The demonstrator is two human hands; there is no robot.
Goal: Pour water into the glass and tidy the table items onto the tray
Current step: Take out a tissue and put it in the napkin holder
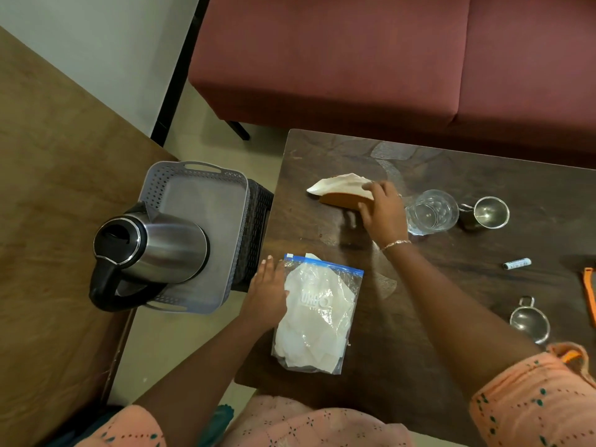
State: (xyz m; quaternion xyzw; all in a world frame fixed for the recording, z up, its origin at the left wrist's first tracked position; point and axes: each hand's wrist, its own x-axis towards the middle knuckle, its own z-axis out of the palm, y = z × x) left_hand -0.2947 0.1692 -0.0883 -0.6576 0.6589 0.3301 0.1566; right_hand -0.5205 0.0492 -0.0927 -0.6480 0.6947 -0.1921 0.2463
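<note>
A grey perforated tray (240, 201) rests on a dark basket left of the dark wooden table (451, 285). A steel kettle (151, 250) with a black handle stands in the tray's near corner. My left hand (267, 293) lies flat against the left edge of a clear zip bag (317, 314) of white stuff on the table. My right hand (382, 209) presses on a white and brown folded cloth (338, 188) farther back. Just right of that hand stands a clear glass (432, 212).
A steel mug (488, 212) stands right of the glass. A small steel strainer (530, 322), a white tube (516, 263) and an orange strip (589, 293) lie at the table's right. A maroon sofa (387, 59) is behind the table.
</note>
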